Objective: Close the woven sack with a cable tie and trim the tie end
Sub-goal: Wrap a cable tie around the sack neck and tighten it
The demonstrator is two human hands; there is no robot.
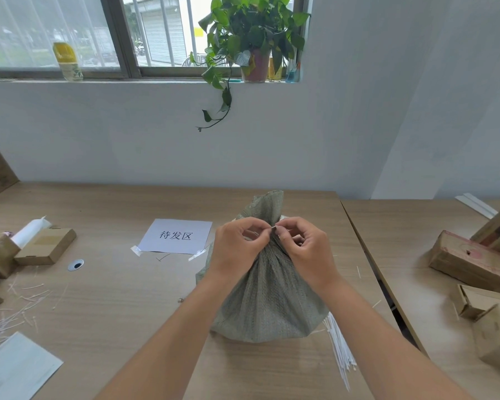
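**Sack neck pinched at the cable tie**

The woven sack (267,298) stands upright on the wooden surface (122,298), its neck gathered. The left hand (237,246) and right hand (306,249) are held together at the neck, each grip clamped on the cable tie (273,227). A bundle of spare ties (339,347) lies just beside the sack.

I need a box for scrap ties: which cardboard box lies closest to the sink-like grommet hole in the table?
The flat brown cardboard box left of the taped paper sign, just above the grommet hole; the other boxes sit far right.
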